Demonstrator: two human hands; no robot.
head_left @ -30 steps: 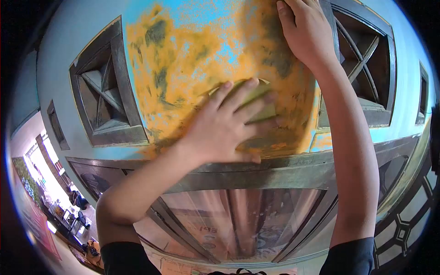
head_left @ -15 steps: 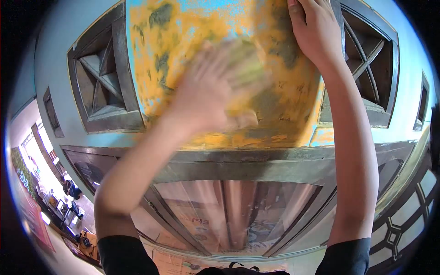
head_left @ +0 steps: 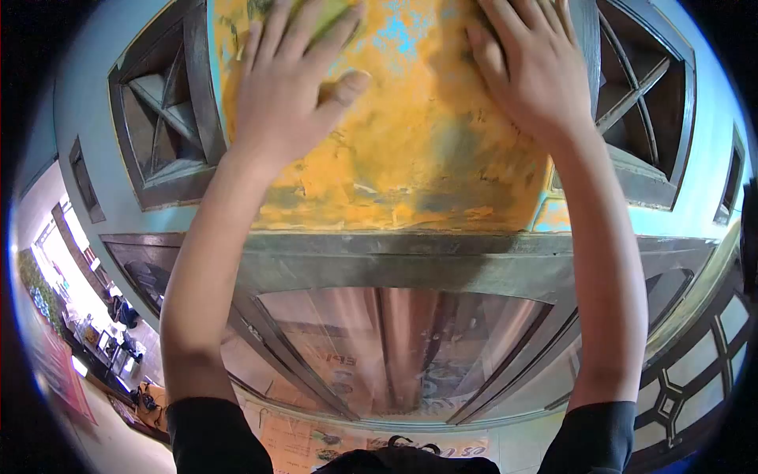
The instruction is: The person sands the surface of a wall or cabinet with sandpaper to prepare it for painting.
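Observation:
A wall panel (head_left: 426, 150) with patchy orange-yellow paint, blue spots and dark smudges fills the upper middle. My left hand (head_left: 290, 99) is pressed on its upper left part, over a yellow-green pad (head_left: 328, 17). Only a little of the pad shows between the fingers, so its exact kind cannot be made out. My right hand (head_left: 537, 75) lies flat with fingers apart on the panel's upper right, beside the dark wooden frame. Nothing shows in it, though its fingertips are cut off by the top edge.
Wooden vents with crossed slats, a left vent (head_left: 170, 107) and a right vent (head_left: 641, 99), flank the panel. Below runs a dark wooden beam (head_left: 379, 261) above glazed doors (head_left: 339, 340). Printed orange sheets (head_left: 300, 442) lie low down. A metal grille (head_left: 703, 379) stands at right.
My left hand has swept up and to the left across the panel with the pad. My right hand remains on the upper right. The view has tilted slightly.

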